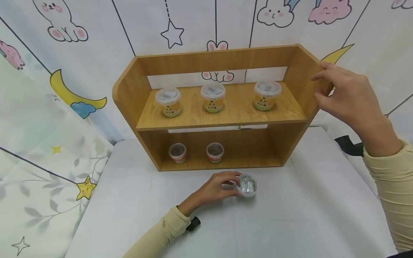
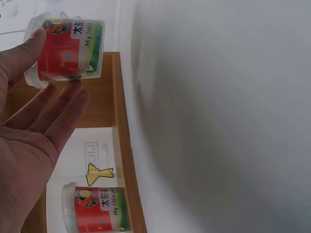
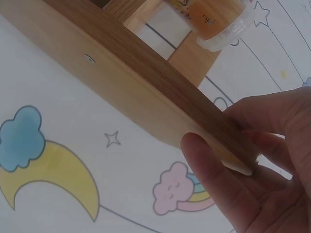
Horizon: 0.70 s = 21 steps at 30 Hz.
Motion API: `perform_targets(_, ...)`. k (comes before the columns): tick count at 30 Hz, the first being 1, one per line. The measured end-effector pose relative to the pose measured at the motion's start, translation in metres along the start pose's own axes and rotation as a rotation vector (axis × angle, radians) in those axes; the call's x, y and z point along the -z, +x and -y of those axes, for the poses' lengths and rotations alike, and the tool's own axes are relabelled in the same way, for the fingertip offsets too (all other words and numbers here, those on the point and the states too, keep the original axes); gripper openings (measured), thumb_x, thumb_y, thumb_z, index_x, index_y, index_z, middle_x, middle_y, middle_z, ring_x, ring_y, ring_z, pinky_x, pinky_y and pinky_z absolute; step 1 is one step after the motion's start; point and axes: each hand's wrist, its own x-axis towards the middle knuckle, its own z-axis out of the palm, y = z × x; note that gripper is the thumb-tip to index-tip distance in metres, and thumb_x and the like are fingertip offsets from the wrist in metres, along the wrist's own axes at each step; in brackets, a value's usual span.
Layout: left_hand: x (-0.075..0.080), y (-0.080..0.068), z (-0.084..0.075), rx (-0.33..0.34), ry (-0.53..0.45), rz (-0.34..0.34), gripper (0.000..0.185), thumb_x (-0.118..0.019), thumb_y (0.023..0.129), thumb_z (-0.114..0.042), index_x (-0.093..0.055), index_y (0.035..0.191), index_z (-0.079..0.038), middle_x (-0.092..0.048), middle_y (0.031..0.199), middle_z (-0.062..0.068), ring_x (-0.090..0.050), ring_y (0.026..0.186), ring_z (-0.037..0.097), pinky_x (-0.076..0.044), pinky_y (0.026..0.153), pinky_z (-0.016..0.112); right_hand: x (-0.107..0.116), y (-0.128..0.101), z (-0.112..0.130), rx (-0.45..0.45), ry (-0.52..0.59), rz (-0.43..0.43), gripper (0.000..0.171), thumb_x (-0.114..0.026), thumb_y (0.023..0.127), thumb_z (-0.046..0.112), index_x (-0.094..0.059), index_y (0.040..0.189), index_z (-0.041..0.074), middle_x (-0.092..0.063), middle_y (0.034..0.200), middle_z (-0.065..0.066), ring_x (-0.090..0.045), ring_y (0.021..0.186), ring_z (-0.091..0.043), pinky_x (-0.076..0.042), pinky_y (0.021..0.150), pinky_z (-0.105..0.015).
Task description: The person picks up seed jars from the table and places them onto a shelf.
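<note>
My left hand (image 1: 237,182) grips a small red-labelled cup (image 1: 247,185) with a clear lid, standing on the white table (image 1: 290,215) just in front of the wooden shelf (image 1: 219,111). In the left wrist view the thumb and fingertips of that hand (image 2: 54,65) touch the cup (image 2: 70,48) on opposite sides. My right hand (image 1: 319,80) is raised at the shelf's right side panel (image 1: 303,71). In the right wrist view this hand (image 3: 228,150) pinches the panel's edge (image 3: 160,92), thumb in front and fingers behind.
Three yellow-labelled cups (image 1: 213,97) with clear lids stand in a row on the upper board. Two red-labelled cups (image 1: 178,153) stand at the left of the lower board, whose right half is bare. A cartoon-printed cloth (image 1: 64,71) hangs behind.
</note>
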Motion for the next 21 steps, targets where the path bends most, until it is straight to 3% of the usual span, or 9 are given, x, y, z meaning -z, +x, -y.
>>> perform_targets(5,-0.005,0.007,0.024,-0.006,-0.01,0.012,0.03,-0.082,0.08,-0.007,-0.067,0.106,-0.007,-0.061,0.131,0.01,-0.058,0.12,0.013,-0.057,0.086,0.037,0.0,0.001,0.0,-0.011,0.002,0.004,0.029,-0.064,0.084,-0.002,-0.067,0.113,-0.003,-0.059,0.133,-0.02,-0.062,0.108,-0.044,-0.023,0.068,0.002)
perform_targets(12,-0.009,0.023,0.006,-0.024,-0.024,0.02,0.03,-0.081,0.077,0.004,-0.065,0.103,0.003,-0.062,0.125,0.021,-0.057,0.122,0.027,-0.057,0.083,0.046,0.001,0.0,0.0,-0.014,-0.002,0.007,0.03,-0.064,0.084,-0.002,-0.067,0.113,-0.003,-0.058,0.135,-0.02,-0.063,0.104,-0.045,-0.024,0.067,0.001)
perform_targets(15,-0.013,0.027,0.014,-0.018,-0.037,0.029,0.03,-0.081,0.078,0.003,-0.066,0.104,0.002,-0.062,0.126,0.02,-0.056,0.124,0.027,-0.056,0.084,0.046,0.001,-0.001,0.0,-0.007,0.002,0.003,0.029,-0.064,0.084,-0.002,-0.067,0.113,-0.003,-0.057,0.135,-0.019,-0.064,0.098,-0.045,-0.025,0.067,0.0)
perform_targets(21,-0.015,0.036,0.028,0.034,-0.072,0.01,0.03,-0.082,0.079,-0.003,-0.067,0.105,-0.007,-0.061,0.131,0.009,-0.054,0.124,0.013,-0.055,0.088,0.039,0.002,-0.001,0.0,-0.005,0.004,0.003,0.029,-0.064,0.084,-0.002,-0.067,0.113,-0.003,-0.056,0.138,-0.018,-0.064,0.099,-0.045,-0.023,0.069,0.003)
